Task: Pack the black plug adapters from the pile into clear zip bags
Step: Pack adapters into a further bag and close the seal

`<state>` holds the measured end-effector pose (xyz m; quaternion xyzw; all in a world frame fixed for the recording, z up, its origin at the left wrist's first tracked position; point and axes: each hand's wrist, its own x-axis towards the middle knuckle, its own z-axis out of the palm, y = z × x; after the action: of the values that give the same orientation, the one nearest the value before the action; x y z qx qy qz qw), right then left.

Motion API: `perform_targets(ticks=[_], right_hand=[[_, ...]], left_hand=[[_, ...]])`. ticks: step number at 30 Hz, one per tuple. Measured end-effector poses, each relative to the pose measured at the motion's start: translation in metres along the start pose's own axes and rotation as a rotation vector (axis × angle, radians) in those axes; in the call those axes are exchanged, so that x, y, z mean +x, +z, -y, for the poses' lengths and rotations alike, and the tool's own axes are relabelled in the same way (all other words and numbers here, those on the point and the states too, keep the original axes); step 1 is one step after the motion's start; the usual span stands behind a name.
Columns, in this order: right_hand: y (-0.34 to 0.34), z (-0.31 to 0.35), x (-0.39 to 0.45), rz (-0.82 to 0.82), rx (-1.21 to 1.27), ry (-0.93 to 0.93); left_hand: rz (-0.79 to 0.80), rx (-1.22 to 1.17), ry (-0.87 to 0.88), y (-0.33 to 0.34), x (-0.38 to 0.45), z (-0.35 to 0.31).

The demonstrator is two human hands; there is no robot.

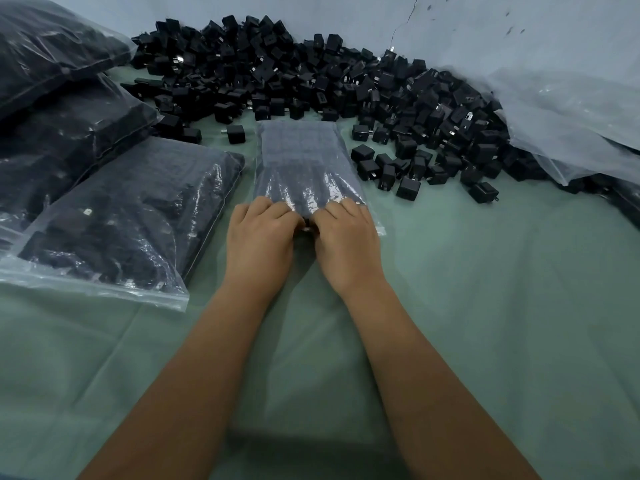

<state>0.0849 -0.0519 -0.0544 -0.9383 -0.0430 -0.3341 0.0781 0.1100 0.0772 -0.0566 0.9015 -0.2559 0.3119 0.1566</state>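
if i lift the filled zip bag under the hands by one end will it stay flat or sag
Probably sag: the zip bag is thin crinkled film around separate adapters laid in rows, so nothing stiffens it. Likely heavy for its size, being packed full. The glossy film may slip, and both the left hand and right hand grip its near end.

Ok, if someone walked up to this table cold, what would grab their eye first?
Probably the pile of black plug adapters sprawling across the far side of the green table. Next, in the centre, the left hand and right hand working side by side at the near end of a clear zip bag packed with adapters. On the left, filled bags lie stacked.
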Motion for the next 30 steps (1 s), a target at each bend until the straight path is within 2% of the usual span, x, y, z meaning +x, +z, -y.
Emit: perform_targets(ticks=[4, 16, 21, 30], right_hand=[[-0.0005, -0.0001, -0.0003, -0.003, -0.022, 0.07], [-0.0016, 0.0004, -0.0005, -0.005, 0.026, -0.015], [-0.0021, -0.0011, -0.0019, -0.026, -0.063, 0.103], [-0.0041, -0.002, 0.0002, -0.005, 0.033, 0.049]], left_hand=[[-0.011, -0.023, -0.024, -0.0012, 0.0006, -0.0011], [-0.006, 0.06, 0.075, 0.0025, 0.0004, -0.0024], [-0.013, 0.036, 0.041, 0.0024, 0.0008, -0.0035], [-0.029, 0.038, 0.064, 0.0028, -0.0003, -0.003]])
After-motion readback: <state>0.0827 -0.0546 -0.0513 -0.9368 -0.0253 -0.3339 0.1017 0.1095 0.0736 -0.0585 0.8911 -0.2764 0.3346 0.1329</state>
